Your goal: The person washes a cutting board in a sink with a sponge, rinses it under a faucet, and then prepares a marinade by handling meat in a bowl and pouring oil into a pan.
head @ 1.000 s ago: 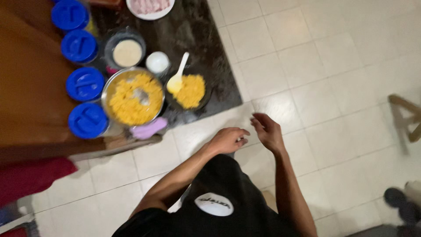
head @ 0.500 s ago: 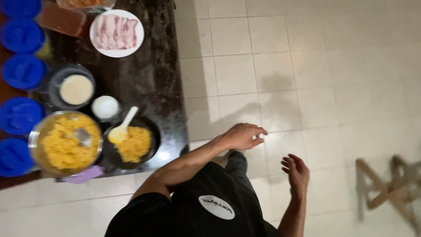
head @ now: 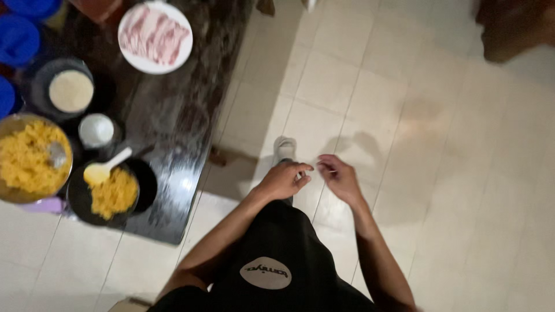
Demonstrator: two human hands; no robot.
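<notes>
My left hand (head: 283,180) hangs in front of my body over the pale tiled floor, fingers curled loosely, holding nothing I can make out. My right hand (head: 340,178) is close beside it, fingers slightly apart and empty. Both hover above my foot in a light shoe (head: 284,148). To the left stands a dark stone counter (head: 173,133) with a black plate of yellow rice (head: 115,193) and a pale spoon (head: 104,169) on it.
On the counter are a metal bowl of yellow rice (head: 29,159), a small white cup (head: 96,130), a dark bowl of pale powder (head: 70,91), a white plate of sliced raw meat (head: 155,37) and blue lids (head: 17,40). A dark blurred object (head: 514,29) sits top right.
The view has swung toward the floor to the right. My right hand came back in from the side and now sits next to my left hand.
</notes>
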